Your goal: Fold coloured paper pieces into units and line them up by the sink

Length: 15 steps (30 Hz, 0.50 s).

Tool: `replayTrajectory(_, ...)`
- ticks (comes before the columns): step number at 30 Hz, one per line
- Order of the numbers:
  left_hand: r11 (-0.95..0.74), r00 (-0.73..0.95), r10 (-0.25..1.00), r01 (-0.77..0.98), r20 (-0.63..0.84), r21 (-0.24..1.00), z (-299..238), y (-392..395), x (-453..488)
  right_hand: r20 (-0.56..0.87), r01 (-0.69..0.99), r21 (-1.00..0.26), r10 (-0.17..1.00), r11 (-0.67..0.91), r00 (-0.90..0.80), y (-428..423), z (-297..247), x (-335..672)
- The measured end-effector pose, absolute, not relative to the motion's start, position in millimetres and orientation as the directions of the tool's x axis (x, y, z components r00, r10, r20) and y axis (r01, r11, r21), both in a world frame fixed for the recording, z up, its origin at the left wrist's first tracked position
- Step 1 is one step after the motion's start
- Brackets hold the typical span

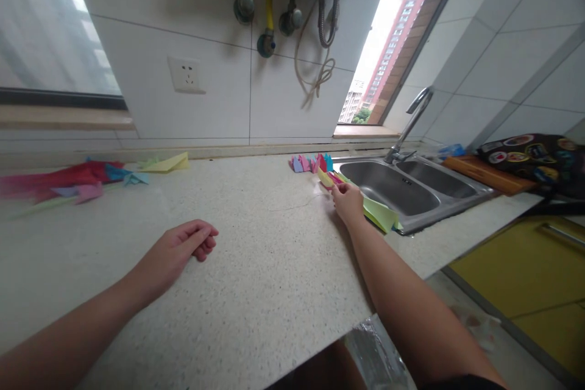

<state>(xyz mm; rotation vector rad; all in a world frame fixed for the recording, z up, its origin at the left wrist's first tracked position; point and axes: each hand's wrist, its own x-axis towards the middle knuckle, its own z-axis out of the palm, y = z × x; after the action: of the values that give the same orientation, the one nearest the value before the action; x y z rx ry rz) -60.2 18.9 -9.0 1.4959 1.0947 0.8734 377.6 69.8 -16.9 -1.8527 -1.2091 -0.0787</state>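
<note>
My right hand [348, 201] reaches out to a stack of coloured paper sheets [379, 212] lying by the left rim of the sink; its fingers are pinched on the stack's near end, where yellow and pink sheets show. My left hand [183, 248] rests on the speckled countertop [265, 256] with its fingers loosely curled and nothing in it. A row of small folded paper shapes [311, 163] in pink, blue and red stands just beyond the right hand, near the wall.
A double steel sink [402, 186] with a tap [411, 122] lies to the right. More coloured paper pieces [82, 180] lie at the far left by the wall. A wooden board [484, 173] and a dark patched bag [534, 158] sit beyond the sink. Yellow cabinet fronts [525, 262] are at lower right.
</note>
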Motion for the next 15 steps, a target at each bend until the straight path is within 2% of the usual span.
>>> replayTrajectory(6,-0.076,0.333,0.942,0.335,-0.043,0.939,-4.2,16.1,-58.5,0.505,0.831,-0.517,0.711,-0.205,0.490,77.2,-20.2,378.0)
replayTrajectory(15,-0.086,0.347,0.936,0.401,-0.064,0.912,-7.0,15.9,-61.7,0.459,0.870,-0.383,0.754,-0.309,0.470,78.2,-19.0,373.0)
